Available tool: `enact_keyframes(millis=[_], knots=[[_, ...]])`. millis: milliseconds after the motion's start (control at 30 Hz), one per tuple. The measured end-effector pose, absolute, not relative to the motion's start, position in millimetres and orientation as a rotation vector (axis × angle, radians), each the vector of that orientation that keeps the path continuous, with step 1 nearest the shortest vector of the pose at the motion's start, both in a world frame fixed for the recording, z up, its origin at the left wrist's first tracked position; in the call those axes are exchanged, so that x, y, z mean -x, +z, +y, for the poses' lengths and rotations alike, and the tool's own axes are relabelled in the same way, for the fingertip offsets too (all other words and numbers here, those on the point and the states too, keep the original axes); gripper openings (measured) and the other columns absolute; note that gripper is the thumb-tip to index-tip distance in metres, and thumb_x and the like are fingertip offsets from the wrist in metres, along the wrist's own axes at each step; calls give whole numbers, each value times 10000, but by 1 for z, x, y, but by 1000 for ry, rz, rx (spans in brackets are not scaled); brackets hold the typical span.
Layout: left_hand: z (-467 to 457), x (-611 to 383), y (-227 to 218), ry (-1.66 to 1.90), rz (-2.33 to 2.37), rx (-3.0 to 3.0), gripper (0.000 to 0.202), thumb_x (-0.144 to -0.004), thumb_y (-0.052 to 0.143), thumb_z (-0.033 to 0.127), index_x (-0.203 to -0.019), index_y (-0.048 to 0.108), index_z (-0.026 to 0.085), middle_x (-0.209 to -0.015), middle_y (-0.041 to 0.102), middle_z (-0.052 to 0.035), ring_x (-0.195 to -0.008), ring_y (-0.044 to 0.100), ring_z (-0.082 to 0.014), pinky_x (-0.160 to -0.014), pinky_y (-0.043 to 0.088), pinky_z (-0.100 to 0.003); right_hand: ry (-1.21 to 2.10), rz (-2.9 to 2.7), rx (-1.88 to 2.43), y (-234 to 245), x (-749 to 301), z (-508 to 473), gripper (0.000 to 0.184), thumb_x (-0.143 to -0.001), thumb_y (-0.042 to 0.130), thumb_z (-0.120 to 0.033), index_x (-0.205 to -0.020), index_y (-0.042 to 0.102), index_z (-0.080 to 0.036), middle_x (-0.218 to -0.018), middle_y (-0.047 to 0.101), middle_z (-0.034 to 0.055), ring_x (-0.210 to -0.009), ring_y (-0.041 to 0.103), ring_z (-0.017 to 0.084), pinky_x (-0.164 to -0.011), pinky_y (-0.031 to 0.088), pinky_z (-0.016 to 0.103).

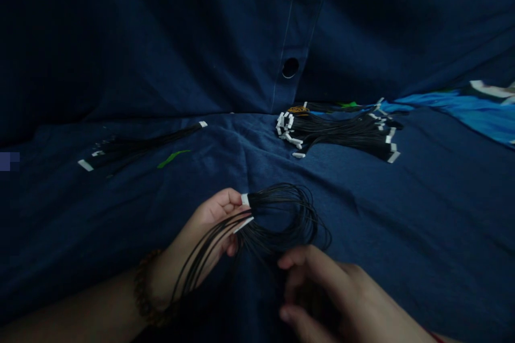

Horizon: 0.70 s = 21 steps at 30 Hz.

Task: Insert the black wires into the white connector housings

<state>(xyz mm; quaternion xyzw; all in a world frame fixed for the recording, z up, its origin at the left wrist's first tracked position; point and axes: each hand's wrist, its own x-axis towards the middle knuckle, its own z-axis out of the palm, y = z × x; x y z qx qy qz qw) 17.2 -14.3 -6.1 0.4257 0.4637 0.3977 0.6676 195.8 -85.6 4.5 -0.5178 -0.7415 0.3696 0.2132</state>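
Note:
My left hand [220, 220] is closed on a looped black wire harness [306, 214] near the middle of the cloth. White connectors [245, 200] show at its fingers, and several loose wires trail back over the wrist. Just right of the loop, my right hand [322, 284] hovers with its fingers curved and apart, and I see nothing between them. The lower part of that hand lies in shadow.
A dark blue cloth [402, 214] covers the surface and rises behind. At the back right lies a thick pile of black wire harnesses [338, 131] with white connectors. A smaller bundle [153, 142] rests at left, beside a green strip [173, 158]. Blue patterned fabric [462, 112] lies far right.

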Motion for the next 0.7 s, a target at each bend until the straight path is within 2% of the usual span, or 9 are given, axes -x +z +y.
enact_keyframes(millis=[67, 200, 333, 467, 567, 700], knots=[[-15, -17, -8, 878, 1036, -947, 129, -678, 621, 179, -692, 493, 178, -552, 476, 54, -426, 385, -53, -375, 311, -142, 1162, -2014, 1469, 5, -192, -83, 305, -695, 526, -72, -956, 533, -229, -744, 645, -62, -618, 619, 70, -555, 453, 122], [-14, -17, -8, 854, 1036, -976, 136, -696, 608, 223, -705, 480, 179, -539, 468, 59, -413, 379, -50, -371, 307, -139, 1183, -2017, 1483, 10, -193, -79, 168, -735, 513, -115, -837, 573, -233, -675, 627, -61, -570, 585, 71, -514, 418, 126], [-15, -18, -7, 867, 1050, -1004, 134, -705, 597, 231, -704, 475, 176, -538, 466, 59, -408, 367, -46, -372, 295, -139, 1280, -1955, 1479, 14, -197, -77, 77, -786, 486, -188, -807, 556, -213, -607, 595, -50, -517, 551, 81, -465, 408, 136], [-14, -16, -8, 827, 1041, -1015, 125, -715, 594, 239, -714, 487, 174, -531, 469, 59, -393, 361, -41, -366, 276, -138, 1327, -1948, 1446, 16, -201, -75, 106, -817, 457, -220, -780, 556, -206, -607, 604, -41, -530, 564, 79, -478, 420, 135], [-12, -14, -9, 810, 1034, -1055, 116, -739, 577, 247, -713, 491, 175, -523, 464, 61, -395, 363, -42, -372, 280, -139, 1198, -1979, 1441, 16, -202, -75, 100, -771, 501, -162, -788, 577, -225, -620, 623, -60, -538, 581, 70, -497, 425, 122], [-13, -14, -8, 826, 1054, -1080, 126, -737, 585, 255, -702, 494, 175, -530, 455, 60, -406, 359, -47, -374, 296, -138, 1135, -1991, 1459, 12, -200, -78, 234, -698, 525, -73, -843, 594, -243, -722, 668, -71, -620, 627, 67, -518, 442, 99]])
